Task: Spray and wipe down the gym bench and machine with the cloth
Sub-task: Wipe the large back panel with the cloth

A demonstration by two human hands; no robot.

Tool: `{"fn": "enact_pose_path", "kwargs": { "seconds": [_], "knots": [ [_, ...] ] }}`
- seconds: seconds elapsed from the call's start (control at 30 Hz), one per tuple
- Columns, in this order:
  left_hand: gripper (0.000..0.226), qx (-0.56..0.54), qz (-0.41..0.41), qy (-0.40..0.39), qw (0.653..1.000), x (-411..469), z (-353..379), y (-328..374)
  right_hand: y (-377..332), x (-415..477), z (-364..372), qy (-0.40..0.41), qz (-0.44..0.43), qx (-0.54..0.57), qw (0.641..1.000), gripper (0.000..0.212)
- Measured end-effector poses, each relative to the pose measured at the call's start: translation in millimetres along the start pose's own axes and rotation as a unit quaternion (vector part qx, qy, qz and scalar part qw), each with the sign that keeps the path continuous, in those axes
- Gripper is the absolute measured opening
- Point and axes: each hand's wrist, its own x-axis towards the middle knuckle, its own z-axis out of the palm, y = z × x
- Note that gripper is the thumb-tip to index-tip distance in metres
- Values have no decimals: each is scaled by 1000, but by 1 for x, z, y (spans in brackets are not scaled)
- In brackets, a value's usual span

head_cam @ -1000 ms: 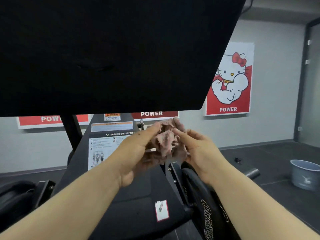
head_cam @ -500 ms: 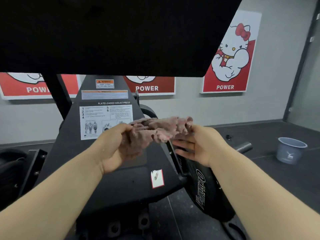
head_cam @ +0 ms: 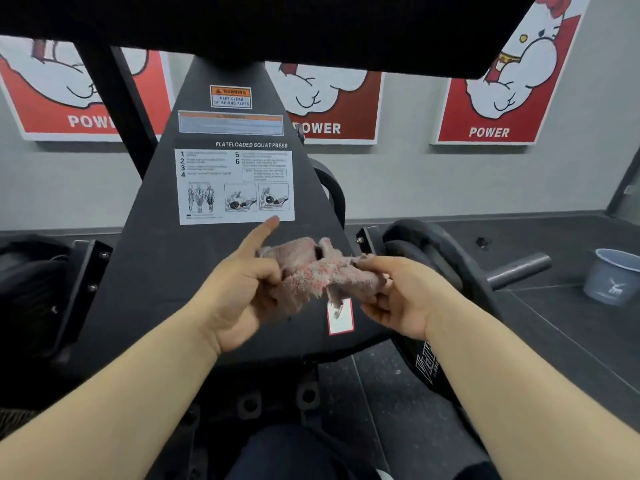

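Both left hand (head_cam: 239, 292), right hand (head_cam: 398, 299) pinching cloth (head_cam: 318, 271), machine (head_cam: 166, 271) behind, weight plate (head_cam: 433, 244), bucket (head_cam: 613, 282) right

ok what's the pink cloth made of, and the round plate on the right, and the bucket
The cloth looks like terry or microfibre, matte: fluffy pile, ragged edges. The weight plate is probably rubber-coated or painted iron: dull black sheen, white lettering. The bucket seems grey plastic: smooth, thin rim.

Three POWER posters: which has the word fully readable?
The rightmost poster: POWER shows whole. On the middle poster the P hides behind the machine panel; the black strut cuts the word on the left poster.
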Motion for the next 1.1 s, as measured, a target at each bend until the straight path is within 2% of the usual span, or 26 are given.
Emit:
{"fn": "enact_pose_path", "kwargs": {
  "seconds": [0.1, 0.17, 0.23, 0.3, 0.37, 0.47, 0.53, 0.67, 0.73, 0.8, 0.83, 0.9, 0.93, 1.0, 1.1],
  "knots": [
    [36, 36, 11, -26, 999, 4, -3, 10, 14, 3, 3, -5, 39, -6, 999, 9],
    [24, 121, 49, -22, 991, 8, -2, 16, 23, 5, 2, -16, 39, 47, 998, 14],
    [36, 197, 88, -12, 976, 14, -6, 20, 28, 7, 1, -39, 24, 119, 992, 29],
    [49, 224, 104, -12, 969, 14, -11, 25, 32, 9, -1, -56, 1, 152, 987, 45],
    [57, 208, 101, -26, 972, 10, -14, 32, 33, 9, -2, -64, -13, 128, 990, 43],
    [62, 170, 73, -60, 981, 6, -18, 40, 36, 5, 1, -106, 27, 50, 993, 40],
    [59, 175, 71, -78, 979, 6, -21, 43, 42, 7, 7, -110, 51, 42, 992, 42],
    [42, 152, 80, -51, 984, 11, -28, 45, 51, 18, 9, -24, 49, 160, 986, 21],
    [35, 203, 79, -11, 976, 14, -36, 43, 50, 20, 6, 1, 55, 167, 984, 21],
    [40, 262, 71, 22, 962, 16, -47, 40, 46, 21, 2, 22, 48, 146, 988, 20],
    [43, 279, 67, 31, 957, 17, -52, 38, 42, 19, 0, 27, 33, 144, 989, 29],
    [45, 279, 53, 37, 958, 17, -60, 37, 33, 16, -6, 28, 4, 130, 991, 58],
    [44, 271, 47, 38, 961, 17, -62, 36, 29, 15, -10, 22, -5, 109, 994, 64],
    [36, 250, 39, 39, 967, 18, -67, 36, 20, 12, -16, 6, -13, 73, 997, 57],
    [26, 245, 28, 46, 968, 20, -74, 32, 9, 10, -20, 0, -54, 78, 995, 39]
  ]
}}
